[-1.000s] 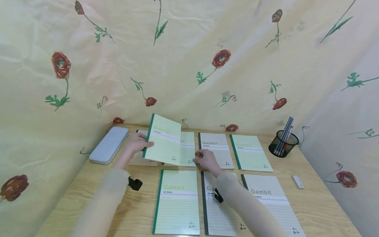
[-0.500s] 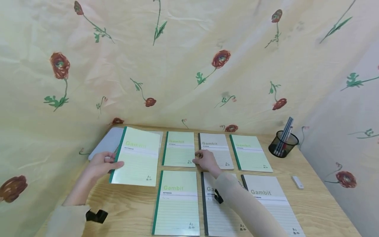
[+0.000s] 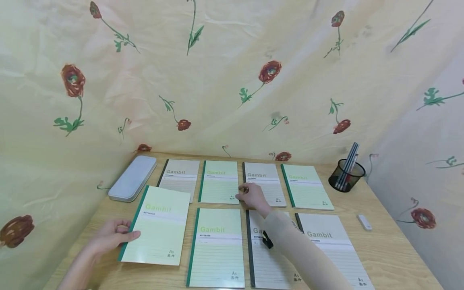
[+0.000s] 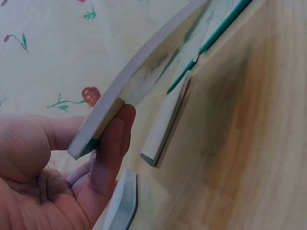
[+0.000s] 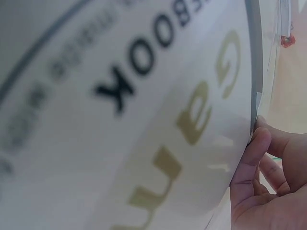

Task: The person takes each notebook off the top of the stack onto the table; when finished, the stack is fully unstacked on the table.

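Observation:
My left hand [image 3: 121, 234] pinches the spine edge of a pale green notebook [image 3: 157, 225], thumb on top and fingers [image 4: 112, 143] beneath. That notebook [image 4: 144, 72] is tilted, its left side raised off the wooden table [image 3: 391, 249] at the front left. My right hand [image 3: 247, 195] sits further back, its curled fingers [image 5: 249, 177] on the spine edge of a grey-spined notebook [image 3: 264, 182] in the back row. The cover of this notebook [image 5: 120, 120] fills the right wrist view.
Several more notebooks lie in two rows, among them a green one [image 3: 219, 181] and a grey one [image 3: 180, 176]. A grey pencil case [image 3: 133, 177] lies at the back left. At the right stand a mesh pen holder [image 3: 346, 175] and an eraser [image 3: 364, 222]. Flowered cloth walls the table.
My left hand has carried the green notebook from the back row down and to the left, lowering it toward the front left of the table. The right hand has stayed still.

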The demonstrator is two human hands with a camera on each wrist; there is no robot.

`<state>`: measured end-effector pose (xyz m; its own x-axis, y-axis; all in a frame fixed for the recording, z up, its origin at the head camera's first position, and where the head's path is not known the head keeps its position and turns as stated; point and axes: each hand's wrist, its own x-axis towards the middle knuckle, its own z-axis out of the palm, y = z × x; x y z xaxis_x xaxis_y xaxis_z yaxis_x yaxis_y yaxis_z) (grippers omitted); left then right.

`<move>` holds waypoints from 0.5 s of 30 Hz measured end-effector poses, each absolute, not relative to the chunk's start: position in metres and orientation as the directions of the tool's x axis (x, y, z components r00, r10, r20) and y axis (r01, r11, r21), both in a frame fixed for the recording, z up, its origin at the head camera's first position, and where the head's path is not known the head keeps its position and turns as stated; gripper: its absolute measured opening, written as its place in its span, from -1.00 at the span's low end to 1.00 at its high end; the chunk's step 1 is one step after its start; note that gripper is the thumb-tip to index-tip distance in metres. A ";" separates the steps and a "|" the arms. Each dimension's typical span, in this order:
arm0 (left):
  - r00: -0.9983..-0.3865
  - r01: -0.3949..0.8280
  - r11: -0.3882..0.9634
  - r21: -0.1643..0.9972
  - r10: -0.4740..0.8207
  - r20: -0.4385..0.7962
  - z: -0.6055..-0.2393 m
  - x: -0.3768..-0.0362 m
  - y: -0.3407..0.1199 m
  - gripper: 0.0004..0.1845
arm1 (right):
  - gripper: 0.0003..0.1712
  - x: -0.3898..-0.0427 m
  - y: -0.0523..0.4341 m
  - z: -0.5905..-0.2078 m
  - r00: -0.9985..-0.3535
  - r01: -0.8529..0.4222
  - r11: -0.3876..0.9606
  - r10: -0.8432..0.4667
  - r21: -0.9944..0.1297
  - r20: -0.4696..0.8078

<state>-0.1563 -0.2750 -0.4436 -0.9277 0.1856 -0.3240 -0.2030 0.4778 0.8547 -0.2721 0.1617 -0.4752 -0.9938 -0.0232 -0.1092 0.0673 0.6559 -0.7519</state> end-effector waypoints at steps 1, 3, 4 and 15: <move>-0.927 -0.212 0.482 0.850 0.177 -0.331 -0.445 -0.154 -0.274 -0.44 | -0.55 -0.272 0.162 -0.475 -0.994 0.065 0.657 -0.024 -0.751 -0.107; -0.930 -0.223 0.491 0.842 0.153 -0.335 -0.449 -0.150 -0.272 -0.39 | -0.54 -0.271 0.162 -0.473 -0.994 0.060 0.657 -0.026 -0.751 -0.102; -0.930 -0.227 0.493 0.840 0.145 -0.337 -0.451 -0.148 -0.272 -0.36 | -0.54 -0.271 0.162 -0.473 -0.995 0.058 0.659 -0.026 -0.750 -0.100; -0.926 -0.288 0.574 0.766 0.037 -0.376 -0.468 -0.133 -0.265 -0.35 | -0.57 -0.269 0.162 -0.473 -0.997 0.032 0.672 -0.031 -0.740 -0.071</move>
<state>-0.1326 -0.2651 -0.4678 -0.9259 0.0366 -0.3759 -0.2884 0.5743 0.7662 -0.2694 0.1619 -0.4731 -0.9970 -0.0315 -0.0712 0.0316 0.6722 -0.7397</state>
